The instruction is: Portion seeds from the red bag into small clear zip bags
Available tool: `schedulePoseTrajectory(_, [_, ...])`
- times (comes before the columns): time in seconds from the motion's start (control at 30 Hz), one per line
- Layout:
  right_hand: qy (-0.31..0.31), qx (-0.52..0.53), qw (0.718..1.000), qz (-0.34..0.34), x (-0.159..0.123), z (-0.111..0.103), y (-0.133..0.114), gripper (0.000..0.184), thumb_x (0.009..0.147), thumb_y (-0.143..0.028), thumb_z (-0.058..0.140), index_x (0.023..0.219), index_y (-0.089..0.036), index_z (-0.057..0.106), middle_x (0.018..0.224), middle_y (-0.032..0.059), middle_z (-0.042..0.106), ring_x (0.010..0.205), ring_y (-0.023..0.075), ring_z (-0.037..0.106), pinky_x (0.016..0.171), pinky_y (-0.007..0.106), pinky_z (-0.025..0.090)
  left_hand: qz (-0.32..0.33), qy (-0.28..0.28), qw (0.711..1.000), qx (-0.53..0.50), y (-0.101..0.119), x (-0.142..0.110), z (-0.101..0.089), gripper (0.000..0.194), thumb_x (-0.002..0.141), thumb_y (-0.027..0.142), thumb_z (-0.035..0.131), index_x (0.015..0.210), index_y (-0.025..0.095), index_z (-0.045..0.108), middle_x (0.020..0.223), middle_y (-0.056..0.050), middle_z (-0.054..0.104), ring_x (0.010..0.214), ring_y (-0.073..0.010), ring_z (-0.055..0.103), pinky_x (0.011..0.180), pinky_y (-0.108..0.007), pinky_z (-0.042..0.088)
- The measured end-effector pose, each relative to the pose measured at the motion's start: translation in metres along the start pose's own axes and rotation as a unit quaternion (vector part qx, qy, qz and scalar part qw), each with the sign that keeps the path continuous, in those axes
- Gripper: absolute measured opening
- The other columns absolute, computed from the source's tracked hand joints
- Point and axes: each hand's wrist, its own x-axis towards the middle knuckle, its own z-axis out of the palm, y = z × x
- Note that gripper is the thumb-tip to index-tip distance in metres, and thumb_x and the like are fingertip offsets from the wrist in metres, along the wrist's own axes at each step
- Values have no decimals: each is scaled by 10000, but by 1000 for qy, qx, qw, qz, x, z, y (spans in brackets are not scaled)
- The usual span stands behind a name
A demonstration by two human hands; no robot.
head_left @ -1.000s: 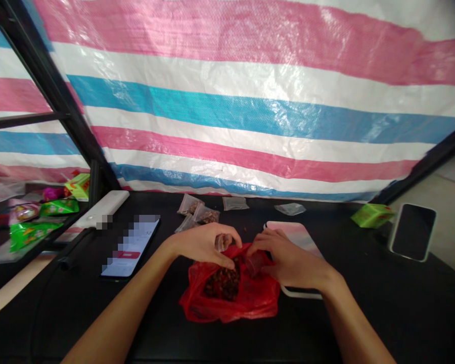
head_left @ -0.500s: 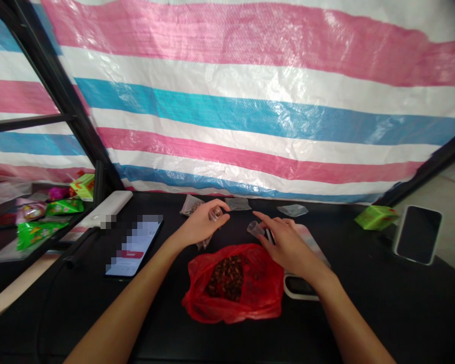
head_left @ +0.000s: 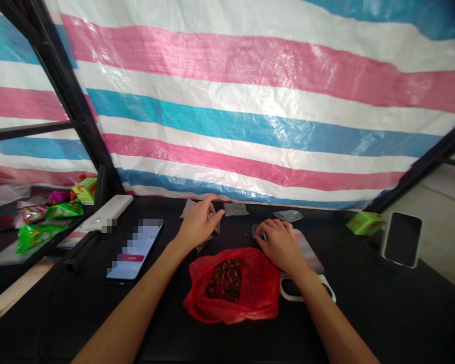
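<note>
A red plastic bag (head_left: 250, 298) lies open on the black table, with small brown seed-like pieces (head_left: 224, 280) inside. Beyond its left side, my left hand (head_left: 197, 222) curls around a small clear container of brown pieces (head_left: 211, 211), partly hidden by the fingers. Small clear bags with brown contents (head_left: 205, 243) lie under and beside that hand. My right hand (head_left: 278, 242) is lowered to the table beyond the bag's right side. Its bent fingers close on a small clear plastic cup (head_left: 255, 230), and a dark item shows beneath them.
Under my right forearm are a white-rimmed device (head_left: 329, 288) and a pale flat pack (head_left: 307, 250). Clear bags (head_left: 236, 209) lie along the back. Phones (head_left: 136, 253) (head_left: 402, 239) flank the work area. A green box (head_left: 365, 223) stands right; a white bar (head_left: 111, 210) lies left.
My right hand has come down to the table with the clear cup, which was held tilted above it. My left hand has shifted slightly left, over the small bags. The view has tilted up slightly.
</note>
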Motion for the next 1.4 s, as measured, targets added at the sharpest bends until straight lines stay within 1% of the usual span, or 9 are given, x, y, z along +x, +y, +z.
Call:
schedulePoseTrajectory(0.2, [16,17,999,22,0,-3,-2,49,903,-255,635,941,-228,622,986,50,712,1044,276,596,983,462,309,-40,-64,979,-190,-2,-2,6,404,923,479,642,1191,222,482,857,27,610,745,-151,603,714,-275,455])
schedulePoseTrajectory(0.37, [49,17,998,-18,4,-4,-9,277,911,-274,654,1188,-270,653,1262,69,670,1250,310,504,1071,511,294,-80,-108,946,-294,1,-1,16,351,809,352,765,1054,195,569,821,34,602,705,-121,559,658,-242,430])
schedulePoseTrajectory(0.53, [-1,-51,997,-60,17,-1,-19,89,883,-257,697,940,-247,764,1249,94,668,1335,367,422,1107,569,276,-103,-147,910,-374,10,-1,19,303,795,301,762,1034,166,634,898,-31,697,808,-151,635,696,-255,456])
schedulePoseTrajectory(0.73, [-18,-41,997,-67,22,6,-21,66,871,-224,715,895,-246,772,1212,90,685,1336,375,432,1107,582,279,-101,-149,917,-355,8,-3,19,294,782,392,788,898,160,648,794,-25,686,689,-142,629,608,-240,442])
schedulePoseTrajectory(0.9, [10,111,992,-57,13,-18,-29,86,887,-228,715,940,-291,740,1245,39,672,1341,335,417,1130,570,286,-118,-157,908,-370,4,-3,19,367,786,466,784,930,190,590,677,35,619,525,-99,536,506,-212,381])
schedulePoseTrajectory(1.1, [-155,292,931,-154,2,-53,-44,298,876,-111,674,1072,-331,714,1403,5,558,1401,246,383,1178,438,334,-122,-150,908,-372,-1,-3,22,371,808,474,763,978,195,587,717,35,615,551,-97,548,533,-214,408])
schedulePoseTrajectory(1.23, [-193,304,922,-140,0,-59,-36,224,878,-83,633,988,-271,683,1136,11,647,1112,192,588,1016,345,453,-116,-168,919,-338,1,-3,13,340,850,465,720,1011,196,589,666,53,569,481,-82,491,479,-205,359])
schedulePoseTrajectory(1.3, [-192,282,931,-131,0,-58,-29,191,903,-77,583,918,-251,662,959,-7,654,921,171,617,882,307,479,-116,-204,917,-323,5,-3,3,315,883,465,679,1033,206,580,636,70,529,431,-68,436,441,-197,303])
schedulePoseTrajectory(1.4, [-89,185,975,-80,1,-52,-19,164,925,-94,554,907,-230,643,920,21,657,901,209,609,842,337,462,-95,-269,911,-298,15,-4,-14,276,898,436,666,1039,213,589,675,68,522,466,-61,424,459,-193,289])
